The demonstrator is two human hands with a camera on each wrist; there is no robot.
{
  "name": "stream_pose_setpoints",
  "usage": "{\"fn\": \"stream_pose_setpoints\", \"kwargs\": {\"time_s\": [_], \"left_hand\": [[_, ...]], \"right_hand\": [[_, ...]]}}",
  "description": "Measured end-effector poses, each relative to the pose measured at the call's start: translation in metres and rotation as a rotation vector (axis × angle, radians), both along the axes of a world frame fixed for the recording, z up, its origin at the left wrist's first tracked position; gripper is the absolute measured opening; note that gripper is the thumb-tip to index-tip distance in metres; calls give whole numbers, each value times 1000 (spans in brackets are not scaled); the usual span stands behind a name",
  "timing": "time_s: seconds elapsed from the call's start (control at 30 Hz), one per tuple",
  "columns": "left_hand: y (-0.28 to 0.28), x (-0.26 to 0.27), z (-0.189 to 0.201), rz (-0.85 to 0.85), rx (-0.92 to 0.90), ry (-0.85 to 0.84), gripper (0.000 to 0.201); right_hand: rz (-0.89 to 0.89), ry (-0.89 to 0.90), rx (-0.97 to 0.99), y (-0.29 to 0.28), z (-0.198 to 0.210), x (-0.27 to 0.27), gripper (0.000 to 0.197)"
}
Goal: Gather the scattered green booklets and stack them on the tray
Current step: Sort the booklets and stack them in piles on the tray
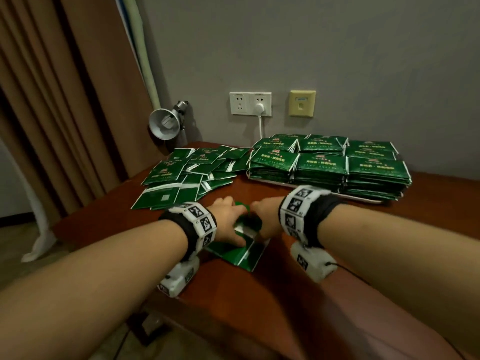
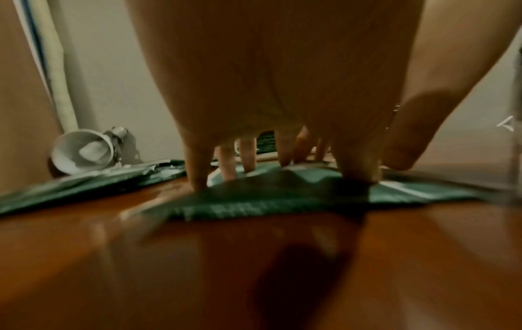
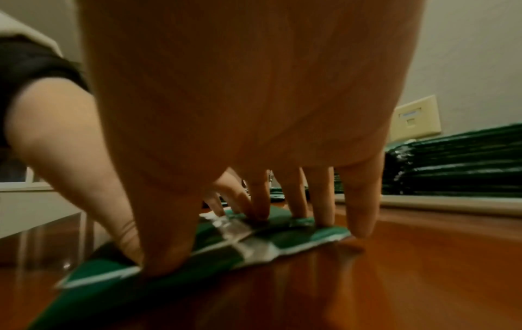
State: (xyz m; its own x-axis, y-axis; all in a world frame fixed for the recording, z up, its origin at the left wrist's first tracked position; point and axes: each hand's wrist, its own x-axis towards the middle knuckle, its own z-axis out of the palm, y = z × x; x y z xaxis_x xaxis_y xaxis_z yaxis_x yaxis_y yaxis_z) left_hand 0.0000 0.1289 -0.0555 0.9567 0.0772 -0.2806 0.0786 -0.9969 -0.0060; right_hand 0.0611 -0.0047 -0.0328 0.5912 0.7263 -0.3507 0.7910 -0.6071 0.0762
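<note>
Already, green booklets (image 1: pixel 322 165) sit stacked on the tray (image 1: pixel 368 200).

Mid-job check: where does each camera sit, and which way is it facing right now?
Head: on the head, looking down at both hands on a few booklets; both forearms show.
Left wrist: under the left hand, facing the lamp.
Right wrist: under the right hand, facing the stacks on the tray.
Both wrist views share the booklets.
</note>
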Motion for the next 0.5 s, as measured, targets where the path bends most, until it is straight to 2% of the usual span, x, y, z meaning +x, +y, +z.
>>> {"fn": "stream_pose_setpoints", "kwargs": {"time_s": [0.2, 0.33, 0.5], "left_hand": [[-29, -41, -26, 49, -35, -35, 76], [-49, -50, -27, 41, 36, -6, 81], [-53, -52, -25, 49, 55, -1, 80]], "right_hand": [[-102, -72, 89, -30, -36, -47, 84], [-139, -88, 75, -52, -35, -62, 72], [-172, -66, 64, -64, -34, -68, 73]]}}
